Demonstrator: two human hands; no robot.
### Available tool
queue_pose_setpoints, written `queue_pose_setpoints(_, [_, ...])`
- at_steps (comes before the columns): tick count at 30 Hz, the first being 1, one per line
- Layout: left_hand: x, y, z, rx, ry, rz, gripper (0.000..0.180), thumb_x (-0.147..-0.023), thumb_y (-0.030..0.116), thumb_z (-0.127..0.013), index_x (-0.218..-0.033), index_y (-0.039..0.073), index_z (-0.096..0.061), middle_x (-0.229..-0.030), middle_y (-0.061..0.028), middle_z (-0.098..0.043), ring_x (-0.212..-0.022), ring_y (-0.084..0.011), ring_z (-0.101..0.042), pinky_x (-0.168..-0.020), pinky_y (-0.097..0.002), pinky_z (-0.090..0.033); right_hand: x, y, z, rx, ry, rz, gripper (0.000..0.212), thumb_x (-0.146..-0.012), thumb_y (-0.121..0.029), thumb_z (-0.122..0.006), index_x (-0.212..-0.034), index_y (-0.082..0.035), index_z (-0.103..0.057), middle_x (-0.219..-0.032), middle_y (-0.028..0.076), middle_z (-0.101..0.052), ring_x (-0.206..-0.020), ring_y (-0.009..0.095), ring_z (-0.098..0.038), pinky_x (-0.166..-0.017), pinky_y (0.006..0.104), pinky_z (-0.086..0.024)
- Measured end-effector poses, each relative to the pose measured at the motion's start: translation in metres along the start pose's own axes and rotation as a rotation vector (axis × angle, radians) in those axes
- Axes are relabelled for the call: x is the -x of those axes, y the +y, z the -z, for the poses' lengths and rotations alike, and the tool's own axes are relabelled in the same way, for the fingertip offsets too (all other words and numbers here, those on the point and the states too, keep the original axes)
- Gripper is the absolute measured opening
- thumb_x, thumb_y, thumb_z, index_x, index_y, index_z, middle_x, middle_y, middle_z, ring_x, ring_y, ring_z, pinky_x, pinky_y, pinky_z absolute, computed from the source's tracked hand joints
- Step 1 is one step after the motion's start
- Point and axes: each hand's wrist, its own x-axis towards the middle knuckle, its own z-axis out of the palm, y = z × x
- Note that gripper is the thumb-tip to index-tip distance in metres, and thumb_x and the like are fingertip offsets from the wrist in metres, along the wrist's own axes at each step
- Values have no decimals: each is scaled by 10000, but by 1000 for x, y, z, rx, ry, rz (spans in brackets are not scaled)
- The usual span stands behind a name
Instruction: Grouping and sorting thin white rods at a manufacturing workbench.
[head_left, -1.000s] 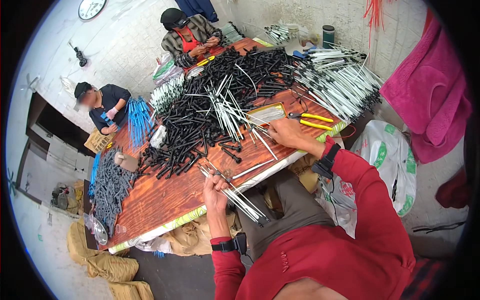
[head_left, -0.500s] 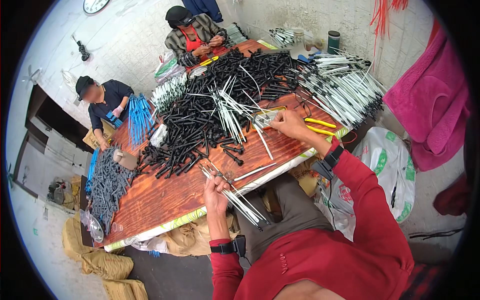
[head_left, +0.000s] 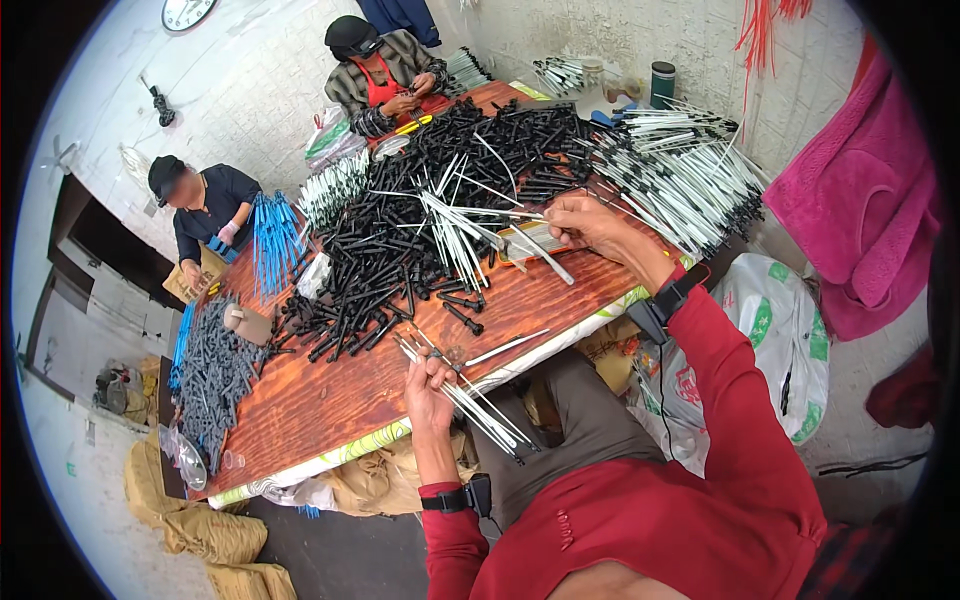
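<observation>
My left hand (head_left: 430, 388) is closed around several thin white sticks with dark ends (head_left: 482, 412), held slanting over the table's near edge. One more white stick (head_left: 507, 346) points right from beside that grip. My right hand (head_left: 585, 222) is pinched at the end of a white stick (head_left: 515, 214), above a small shallow yellow-edged tray (head_left: 510, 262). Its fingertips partly hide what they hold. Loose white sticks (head_left: 455, 235) lie left of the tray, on a large heap of black bolt-like plastic parts (head_left: 395, 250).
White sticks with black ends (head_left: 680, 180) are piled at the right. Grey parts (head_left: 215, 365) and blue sticks (head_left: 275, 240) lie left. Two co-workers (head_left: 385, 85) sit at the far side and left of the wooden table (head_left: 330, 410). A plastic sack (head_left: 765, 340) stands at right.
My right hand has moved up and slightly right from the tray, and now covers the yellow-handled tool seen before. My left hand stays nearly still with its bundle.
</observation>
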Motion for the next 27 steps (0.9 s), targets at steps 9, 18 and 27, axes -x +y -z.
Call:
queue_pose_setpoints(9, [-1,-5,5,-27,-13,3,135,-1021,139,-484,-1123,69,-537,-764,25,-494,-611,-75,-468,-754,-280,-538,9,14,36,-203,57,63,187,-929,-269,-660,-997,-98,-628,-798,-32,-637,-642,35,-552,-587,166,-462])
queue_pose_setpoints(18, [-2,-12,-3,-148,57,-49,145,-1023,167,-496,-1126,76,-539,-848,0,-552,-720,-111,-534,-932,-353,-517,13,60,-1,429,-64,-80,198,-893,-229,-658,-1007,-70,-634,-845,45,-698,-661,126,-619,-582,272,-485])
queue_pose_setpoints(27, [-7,-20,1,-119,78,-12,127,-1031,159,-480,-1103,68,-532,-881,-30,-571,-758,-167,-562,-943,-403,-510,20,77,5,1329,592,567,251,-852,-264,-693,-932,-41,-613,-832,123,-664,-719,335,-643,-638,460,-500])
